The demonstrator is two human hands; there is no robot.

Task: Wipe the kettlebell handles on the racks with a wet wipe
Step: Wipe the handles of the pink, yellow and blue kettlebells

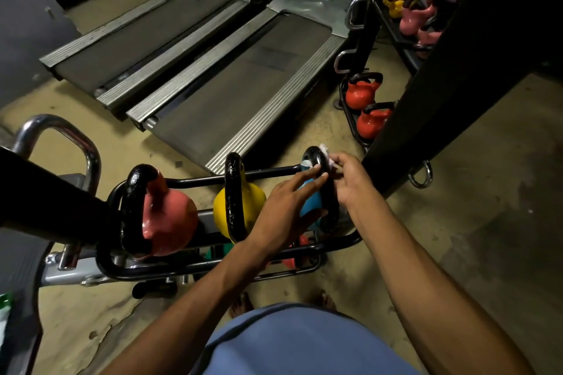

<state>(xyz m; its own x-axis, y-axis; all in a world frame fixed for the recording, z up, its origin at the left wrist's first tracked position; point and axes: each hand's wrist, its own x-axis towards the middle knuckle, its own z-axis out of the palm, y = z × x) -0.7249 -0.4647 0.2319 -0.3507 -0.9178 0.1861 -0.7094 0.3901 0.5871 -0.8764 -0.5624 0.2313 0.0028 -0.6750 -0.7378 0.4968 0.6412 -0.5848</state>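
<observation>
Top of handle [313,153] of blue kettlebell [309,205], right end of near rack [274,171]: wet wipe [325,155] pressed there. Right grip [350,179] pinches wet wipe vs bar. Left grip [289,201] flat, fingers straight, steadying handle. To do well: wrap wipe round bar, slide along whole loop, keep bell from rolling. Blue body mostly behind left grip; wipe half covered; handle underside not visible.

No legible text anywhere. Faint mark on side panel [311,89] of right treadmill [237,100], too blurred to read. Darker rectangular patch [274,58] on its belt, unreadable. Green packet [4,307] far left of treadmill, print illegible.
</observation>
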